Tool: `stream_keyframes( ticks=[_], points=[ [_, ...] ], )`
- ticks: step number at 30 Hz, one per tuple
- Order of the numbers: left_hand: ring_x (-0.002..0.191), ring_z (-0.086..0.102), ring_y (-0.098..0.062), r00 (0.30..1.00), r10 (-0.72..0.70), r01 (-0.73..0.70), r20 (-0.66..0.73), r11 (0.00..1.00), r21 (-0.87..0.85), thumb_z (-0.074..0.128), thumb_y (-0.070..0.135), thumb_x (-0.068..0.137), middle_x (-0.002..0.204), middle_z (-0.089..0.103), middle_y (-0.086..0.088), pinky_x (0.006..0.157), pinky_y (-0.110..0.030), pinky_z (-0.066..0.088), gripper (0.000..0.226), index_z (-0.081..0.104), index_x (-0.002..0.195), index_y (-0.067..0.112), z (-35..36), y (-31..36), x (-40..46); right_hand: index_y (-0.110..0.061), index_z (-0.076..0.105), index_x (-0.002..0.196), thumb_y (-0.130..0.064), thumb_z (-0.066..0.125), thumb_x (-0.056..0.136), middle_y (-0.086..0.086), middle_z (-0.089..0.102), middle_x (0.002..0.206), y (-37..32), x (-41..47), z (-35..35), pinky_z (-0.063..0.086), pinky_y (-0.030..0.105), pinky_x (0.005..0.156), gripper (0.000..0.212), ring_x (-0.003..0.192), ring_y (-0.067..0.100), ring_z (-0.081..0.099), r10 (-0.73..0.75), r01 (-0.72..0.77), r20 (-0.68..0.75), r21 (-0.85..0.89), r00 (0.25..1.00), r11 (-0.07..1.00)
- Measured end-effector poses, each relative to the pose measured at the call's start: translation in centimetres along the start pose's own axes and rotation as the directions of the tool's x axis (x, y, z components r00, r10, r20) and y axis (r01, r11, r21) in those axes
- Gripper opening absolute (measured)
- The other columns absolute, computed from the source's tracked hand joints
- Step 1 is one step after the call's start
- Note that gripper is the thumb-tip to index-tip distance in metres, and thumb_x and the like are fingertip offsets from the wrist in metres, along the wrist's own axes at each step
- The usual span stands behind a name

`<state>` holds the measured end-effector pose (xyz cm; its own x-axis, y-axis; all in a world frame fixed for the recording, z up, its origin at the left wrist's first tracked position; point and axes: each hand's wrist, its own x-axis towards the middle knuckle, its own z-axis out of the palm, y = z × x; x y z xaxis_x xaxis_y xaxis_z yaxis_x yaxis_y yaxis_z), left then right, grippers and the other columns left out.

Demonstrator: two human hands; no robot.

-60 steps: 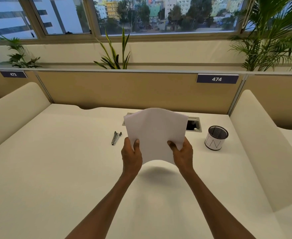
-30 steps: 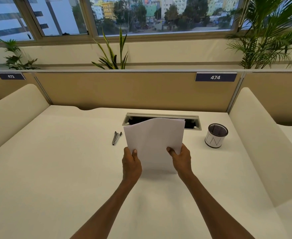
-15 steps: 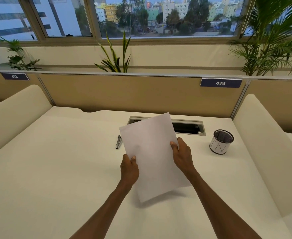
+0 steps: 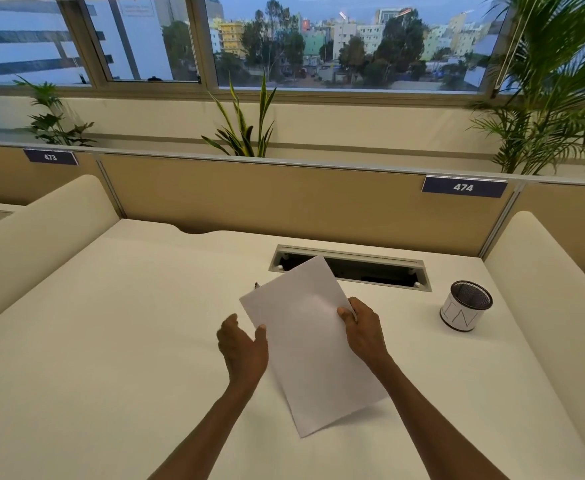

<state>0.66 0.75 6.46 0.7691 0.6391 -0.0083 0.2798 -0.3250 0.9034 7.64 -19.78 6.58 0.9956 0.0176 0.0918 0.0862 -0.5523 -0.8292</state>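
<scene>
Head view. Cream office desk (image 4: 111, 341) in a cubicle, with a tan partition (image 4: 249, 199) at the back carrying number tags 473 (image 4: 50, 157) and 474 (image 4: 463, 187). Wide window (image 4: 318, 39) above it, city buildings and trees outside. Three plants behind the partition: small leafy plant (image 4: 52, 116) at left, snake plant (image 4: 246, 129) in the middle, palm (image 4: 554, 98) at right. Padded left divider (image 4: 42, 230) and right divider (image 4: 543, 289) flank the desk. Cable slot (image 4: 370, 268) lies open at the desk's far middle. Black mesh cup (image 4: 466, 310) with a white wrap stands right of the slot, well apart from the hands. Dark tip of a pen (image 4: 256, 285) pokes out past the sheet's far left edge, the rest hidden.

White sheet of paper (image 4: 312, 341) sits between the two hands over the desk centre, turned at an angle. Its far corner overlaps the slot's near left end in view, and its near corner points back toward the person. Faint shadow under the near right edge, so that side is off the desk. Whether the near corner touches the surface cannot be told.

Right hand (image 4: 363, 327) pinches the sheet at its right edge, in the far half, thumb on top and fingers curled under. Most of the sheet lies left of and nearer than that pinch. Left hand (image 4: 242, 344) is loose, fingers spread and relaxed, gripping nothing. Its thumb tip lies at the sheet's left edge, the other fingers apart from the paper, to its left.
</scene>
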Motion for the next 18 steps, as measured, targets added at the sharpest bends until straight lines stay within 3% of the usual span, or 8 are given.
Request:
stream_keyframes(
  ticks=[4, 9, 13, 18],
  points=[
    [0.121, 0.045, -0.024, 0.964, 0.267, -0.266, 0.009, 0.964, -0.019, 0.062, 0.019, 0.089, 0.131, 0.048, -0.009, 0.096, -0.029, 0.039, 0.048, 0.041, 0.132, 0.010, -1.2, 3.2, 2.7, -0.007, 0.052, 0.082, -0.021, 0.046, 0.101, 0.001, 0.057, 0.072, -1.1, 0.1, 1.1, 0.041, 0.031, 0.059, 0.025, 0.063, 0.019, 0.053, -0.039, 0.041, 0.042, -0.054, 0.998, 0.998],
    [0.124, 0.047, -0.019, 0.835, 0.537, -0.544, 0.122, 0.839, 0.023, 0.056, 0.022, 0.093, 0.132, 0.055, -0.003, 0.099, -0.023, 0.033, 0.038, 0.051, 0.130, 0.012, -1.8, 6.0, 6.4, -0.015, 0.051, 0.082, -0.022, 0.043, 0.102, -0.001, 0.060, 0.075, -2.8, 0.2, 2.4, 0.039, 0.023, 0.056, 0.022, 0.063, 0.013, 0.054, -0.124, 0.133, 0.091, -0.100, 0.988, 0.986],
    [0.122, 0.053, -0.019, 0.798, 0.563, -0.575, 0.216, 0.818, -0.009, 0.054, 0.028, 0.094, 0.130, 0.060, -0.004, 0.103, -0.032, 0.041, 0.037, 0.057, 0.127, 0.012, -2.0, 6.1, 8.7, -0.021, 0.049, 0.082, -0.027, 0.040, 0.103, -0.004, 0.060, 0.077, -3.9, 0.4, 3.5, 0.036, 0.016, 0.055, 0.023, 0.063, 0.007, 0.053, -0.167, 0.182, 0.122, -0.128, 0.978, 0.975],
    [0.094, 0.060, -0.008, 0.821, 0.515, -0.511, 0.245, 0.855, -0.085, 0.053, 0.026, 0.095, 0.110, 0.069, 0.002, 0.077, -0.012, 0.043, 0.027, 0.066, 0.116, 0.015, -2.6, 5.0, 10.0, -0.023, 0.051, 0.090, -0.031, 0.039, 0.103, -0.007, 0.060, 0.083, -4.7, 1.0, 5.2, 0.035, 0.012, 0.058, 0.020, 0.067, 0.005, 0.055, -0.156, 0.177, 0.147, -0.148, 0.977, 0.973]
  ],
)
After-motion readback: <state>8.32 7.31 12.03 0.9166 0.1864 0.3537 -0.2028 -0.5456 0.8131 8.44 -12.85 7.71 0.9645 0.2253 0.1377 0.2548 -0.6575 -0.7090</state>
